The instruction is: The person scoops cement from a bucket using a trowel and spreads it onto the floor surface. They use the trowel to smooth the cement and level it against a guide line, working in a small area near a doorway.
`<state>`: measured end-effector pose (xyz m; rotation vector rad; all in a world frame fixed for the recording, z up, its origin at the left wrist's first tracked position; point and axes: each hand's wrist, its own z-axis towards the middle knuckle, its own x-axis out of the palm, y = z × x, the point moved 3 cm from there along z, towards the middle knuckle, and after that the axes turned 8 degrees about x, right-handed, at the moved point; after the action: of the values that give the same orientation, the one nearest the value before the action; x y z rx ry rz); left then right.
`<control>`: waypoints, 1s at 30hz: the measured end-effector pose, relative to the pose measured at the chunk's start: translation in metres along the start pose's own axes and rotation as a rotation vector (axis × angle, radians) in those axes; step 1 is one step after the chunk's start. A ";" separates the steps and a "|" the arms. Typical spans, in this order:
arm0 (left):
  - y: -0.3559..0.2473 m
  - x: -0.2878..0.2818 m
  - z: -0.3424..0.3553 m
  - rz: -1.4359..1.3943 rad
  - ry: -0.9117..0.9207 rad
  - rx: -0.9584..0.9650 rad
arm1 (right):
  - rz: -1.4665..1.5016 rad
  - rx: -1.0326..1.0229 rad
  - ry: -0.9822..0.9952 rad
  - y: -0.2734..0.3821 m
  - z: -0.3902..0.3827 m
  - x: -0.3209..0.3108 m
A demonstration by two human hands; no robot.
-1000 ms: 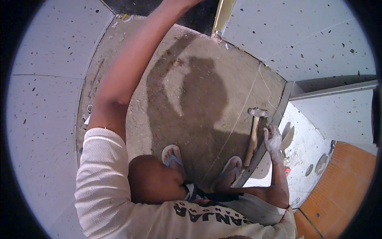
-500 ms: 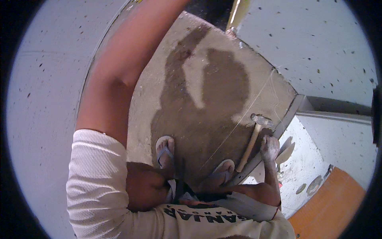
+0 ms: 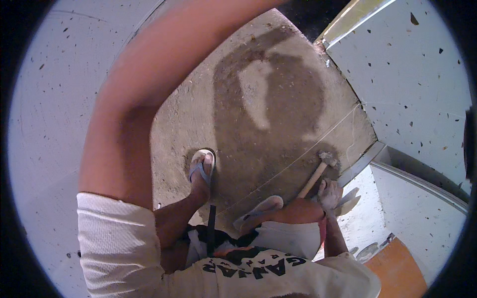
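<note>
My left arm [image 3: 129, 114] reaches up across the left of the head view, its hand beyond the top edge. My dust-whitened right hand [image 3: 329, 194] is low on the right, fingers curled at the grey threshold strip [image 3: 360, 163]; what they hold, if anything, is hidden. Just left of it a hammer [image 3: 313, 176] with a wooden handle and metal head lies on the rough floor. A pale flat piece [image 3: 348, 201] sits beside the hand. A thin white string [image 3: 293, 161] runs over the floor.
Speckled white wall tiles [image 3: 412, 79] stand at left and right, with a yellowish strip [image 3: 343, 22] at the dark opening above. My sandalled left foot [image 3: 201, 166] is on the floor. An orange panel [image 3: 397, 268] lies at the lower right, beside a white surface [image 3: 367, 218].
The view has shifted, and my feet and legs sit differently, the right knee further up. My right hand appears lower, still beside the hammer. My left arm stays raised.
</note>
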<state>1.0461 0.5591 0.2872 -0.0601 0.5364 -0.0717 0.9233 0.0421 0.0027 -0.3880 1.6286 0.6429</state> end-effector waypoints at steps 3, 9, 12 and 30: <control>0.029 -0.051 -0.072 -0.011 0.302 -0.067 | -0.074 -0.048 0.039 0.012 0.008 -0.008; 0.026 -0.206 -0.250 0.151 0.807 -0.358 | -0.033 0.037 0.089 -0.006 -0.003 -0.002; -0.007 -0.311 -0.330 0.231 0.997 -0.635 | -0.004 -0.002 0.123 -0.011 -0.003 0.002; -0.144 -0.668 -0.606 0.563 0.176 -2.084 | 0.107 -0.074 0.152 0.009 0.016 -0.012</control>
<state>0.1554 0.4484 0.1176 -1.9325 0.5783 1.0743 0.9326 0.0577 0.0155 -0.4140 1.7829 0.7718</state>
